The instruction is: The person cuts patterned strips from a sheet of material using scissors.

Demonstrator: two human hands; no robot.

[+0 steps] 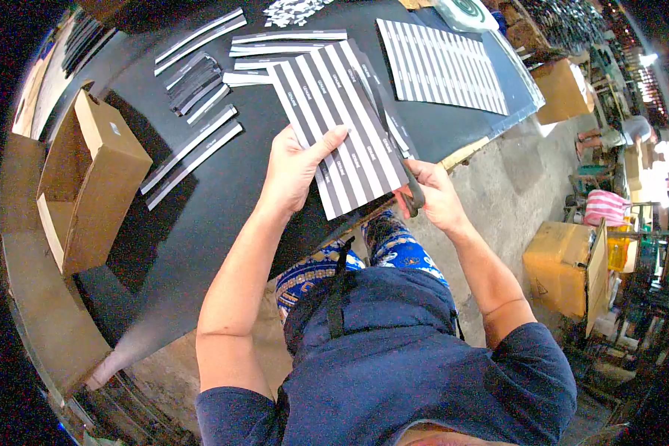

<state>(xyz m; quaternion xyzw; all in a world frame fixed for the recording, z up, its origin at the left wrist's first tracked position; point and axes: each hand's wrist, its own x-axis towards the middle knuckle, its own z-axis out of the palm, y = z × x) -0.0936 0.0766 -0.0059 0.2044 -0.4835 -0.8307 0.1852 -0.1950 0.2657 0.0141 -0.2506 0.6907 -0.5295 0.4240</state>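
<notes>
My left hand [297, 165] grips a black-and-white striped sheet [342, 126], its thumb on top and its fingers underneath. In my right hand [431, 195] are scissors [415, 199] with dark handles. Their blades run along the sheet's right edge, beside a narrow strip [400, 134]; whether that strip is fully apart from the sheet I cannot tell. Another striped sheet [442, 68] lies on the dark table [215, 245] at the upper right. Cut strips [193, 165] and a dark bundle of strips [195, 83] lie to the left.
An open cardboard box [108, 186] stands at the table's left. Small white scraps [293, 11] lie at the far edge. On the floor to the right is another cardboard box [561, 264], with a person [617, 137] farther back.
</notes>
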